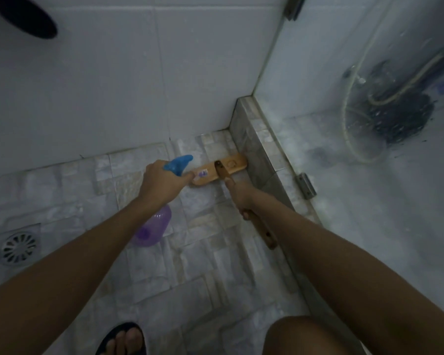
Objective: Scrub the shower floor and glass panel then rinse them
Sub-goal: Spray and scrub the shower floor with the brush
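A brown wooden brush (230, 164) was clamped by the right hand (241, 197), its head on the pale tiled shower floor (205, 252) against the kerb (254, 149); a purple plastic spray bottle (155, 225) was gripped by the left hand (162, 180).

Centre: brush (219, 170) of wood, warm brown, smooth satin head and handle. At 8 o'clock of it: spray bottle (153, 226) of translucent purple plastic, trigger head (180, 162) glossy blue plastic. Underfoot: floor tiles (203, 252), pale stone look, mottled, faint pearly sheen. At 12 o'clock: wall tiles (113, 85), white, smooth, glazed. At 3 o'clock: glass panel (369, 175), filmed and speckled; bracket (305, 185) dull grey metal. At 9 o'clock: drain grate (18, 248), bright metal.
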The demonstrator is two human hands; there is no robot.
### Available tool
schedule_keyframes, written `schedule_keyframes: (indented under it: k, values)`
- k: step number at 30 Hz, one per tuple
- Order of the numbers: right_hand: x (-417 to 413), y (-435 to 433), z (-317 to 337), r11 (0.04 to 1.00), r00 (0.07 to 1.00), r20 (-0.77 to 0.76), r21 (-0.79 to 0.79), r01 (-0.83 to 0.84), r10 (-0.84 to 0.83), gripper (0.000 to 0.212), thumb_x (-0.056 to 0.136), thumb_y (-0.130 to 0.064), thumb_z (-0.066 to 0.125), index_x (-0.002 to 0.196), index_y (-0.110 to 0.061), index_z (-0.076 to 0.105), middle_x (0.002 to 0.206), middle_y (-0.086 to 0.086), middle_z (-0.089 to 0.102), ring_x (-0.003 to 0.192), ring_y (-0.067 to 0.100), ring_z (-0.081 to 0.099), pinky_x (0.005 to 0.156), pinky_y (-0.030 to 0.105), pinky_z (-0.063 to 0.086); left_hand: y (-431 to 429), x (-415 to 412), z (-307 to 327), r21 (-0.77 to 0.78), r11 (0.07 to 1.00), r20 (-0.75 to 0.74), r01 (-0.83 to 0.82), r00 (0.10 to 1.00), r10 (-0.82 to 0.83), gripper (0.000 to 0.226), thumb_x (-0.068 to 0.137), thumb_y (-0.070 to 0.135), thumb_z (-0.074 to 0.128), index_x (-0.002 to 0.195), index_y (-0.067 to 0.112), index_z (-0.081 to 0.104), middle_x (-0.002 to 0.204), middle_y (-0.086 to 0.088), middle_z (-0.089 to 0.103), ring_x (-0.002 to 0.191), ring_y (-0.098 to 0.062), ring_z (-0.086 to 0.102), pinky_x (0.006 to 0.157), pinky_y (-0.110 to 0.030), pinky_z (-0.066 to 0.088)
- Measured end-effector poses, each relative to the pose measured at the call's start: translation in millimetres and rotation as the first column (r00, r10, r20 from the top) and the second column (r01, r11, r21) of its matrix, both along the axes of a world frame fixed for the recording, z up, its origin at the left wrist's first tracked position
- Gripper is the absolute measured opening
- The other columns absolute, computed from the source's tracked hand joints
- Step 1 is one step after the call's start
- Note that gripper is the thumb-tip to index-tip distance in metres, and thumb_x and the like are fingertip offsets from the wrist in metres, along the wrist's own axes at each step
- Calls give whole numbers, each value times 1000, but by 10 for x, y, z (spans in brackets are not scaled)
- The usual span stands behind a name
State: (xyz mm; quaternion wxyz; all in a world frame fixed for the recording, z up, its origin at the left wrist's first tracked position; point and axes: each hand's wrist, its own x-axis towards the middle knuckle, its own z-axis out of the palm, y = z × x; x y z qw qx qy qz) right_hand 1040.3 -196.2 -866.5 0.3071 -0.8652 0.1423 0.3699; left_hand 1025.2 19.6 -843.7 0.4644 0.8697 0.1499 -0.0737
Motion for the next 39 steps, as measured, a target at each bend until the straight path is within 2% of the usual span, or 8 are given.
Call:
schedule_keyframes:
  k: [6,14,21,25,29,31,33,39]
  values:
    - [-474,-251,79,999,999,-29,-29,-40,39,42,109,-46,28,101,-14,52,77,8,52,54,18,50,32,23,40,28,92,-72,-19,999,11,-39,999,39,47,75,47,83,75,4,66,67,-8,63,54,-15,57,50,-26,42]
    - [381,200,-35,999,1000,-15,-39,-3,2,44,109,-21,36,153,-16,36,114,24,56,59,30,61,50,40,54,36,242,-66,-2,1000,51,-23,998,23,47,75,48,83,64,8,63,60,-6,61,52,-19,58,51,-30,43]
    - [-305,-69,116,998,997,-66,-38,45,-47,56,106,-57,26,109,-9,53,72,15,57,43,23,51,39,28,46,137,208,61,-75,997,133,-11,991,21,37,81,45,81,95,12,74,61,-2,56,61,-22,58,64,-30,45]
    - [-503,-130,273,992,996,-76,-112,-57,49,51,108,-51,25,80,-15,46,68,7,47,51,17,46,43,26,40,217,224,-34,-34,994,70,-100,992,102,50,75,61,79,72,13,65,64,-4,62,58,-23,62,56,-28,44]
    - [-17,57,234,994,995,-104,-108,-12,1,37,109,-31,38,132,-4,50,78,12,52,51,22,53,41,31,48,275,210,-58,-20,992,59,-122,991,123,57,74,63,78,74,6,67,68,-11,67,61,-29,66,59,-39,53]
    - [386,236,192,994,995,-98,-101,-34,24,70,94,-1,65,154,-8,28,100,17,54,72,30,61,59,38,57,360,220,-70,-45,988,65,-150,986,153,57,72,62,80,77,6,69,72,-11,71,66,-28,70,65,-44,59]
    - [739,427,207,957,973,-54,-174,-232,226,102,73,7,84,154,-2,23,127,24,57,97,36,62,70,40,51,431,226,-81,-73,986,45,-153,987,157,59,71,63,80,78,5,69,74,-11,72,67,-28,71,66,-48,62]
    - [923,578,160,949,973,-18,-214,-230,232,92,66,2,89,142,-5,38,129,23,59,92,33,61,61,34,50,511,146,-12,-51,991,38,-126,991,128,61,71,64,80,69,6,63,70,-15,69,66,-31,70,67,-44,59]
